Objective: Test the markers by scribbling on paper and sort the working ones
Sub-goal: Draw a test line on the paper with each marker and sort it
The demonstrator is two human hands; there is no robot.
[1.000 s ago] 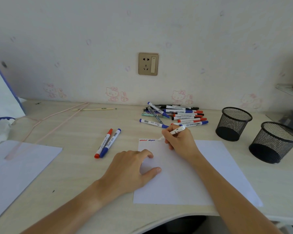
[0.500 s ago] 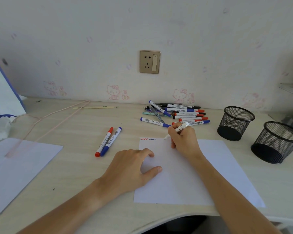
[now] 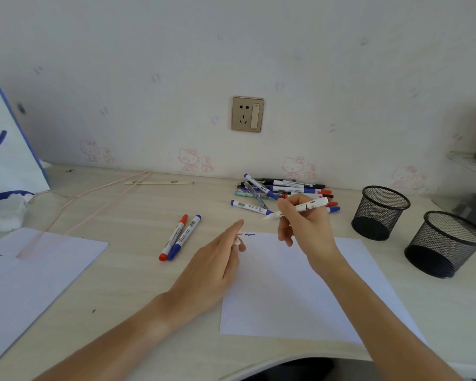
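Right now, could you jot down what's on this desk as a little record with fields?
right hand: grips a white marker, tip lifted off the paper
left hand: raised over the test sheet's left edge, fingers straight
test sheet: one red and one blue scribble at top left
marker pair: one red, one blue, side by side left of the sheet
untested pile: by the wall
mesh cups: two, at right

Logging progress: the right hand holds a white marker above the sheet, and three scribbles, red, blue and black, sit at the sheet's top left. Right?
Not quite. The head view shows only two scribbles, red and blue, at the sheet's top left. The right hand does hold the white marker above it.
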